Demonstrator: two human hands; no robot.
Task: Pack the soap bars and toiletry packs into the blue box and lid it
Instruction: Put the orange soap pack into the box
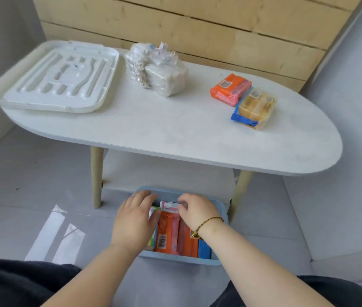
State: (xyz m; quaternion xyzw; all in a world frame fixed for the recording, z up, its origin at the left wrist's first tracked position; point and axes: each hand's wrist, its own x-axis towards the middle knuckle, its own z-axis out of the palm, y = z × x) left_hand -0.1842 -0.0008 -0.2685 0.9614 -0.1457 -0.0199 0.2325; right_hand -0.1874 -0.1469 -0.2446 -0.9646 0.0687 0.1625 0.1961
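While the right hand curls its fingers down over the top edge of a pink-and-white pack, its grip clamped on that pack, the left hand keeps its fingers fairly straight. Its grip is apart, and the hand lies flat over the left end of the blue box, against a green-edged pack. Both hands reach into the box, which stands on the grey floor. Inside the box the packs stand on edge, side by side: an orange pack with a barcode just beside the left hand, a second orange pack under the right wrist, and a blue pack at the box's right end. A beaded bracelet circles the right wrist. Beyond the box stands the white tabletop. Beyond and to the right of the box, an orange-and-pink soap pack touches a yellow soap pack with a blue edge. Straight beyond the box, near the tabletop's far edge, sits a white bundle in clear plastic. Beyond and to the left of the box, a white moulded lid overhangs the tabletop's end.
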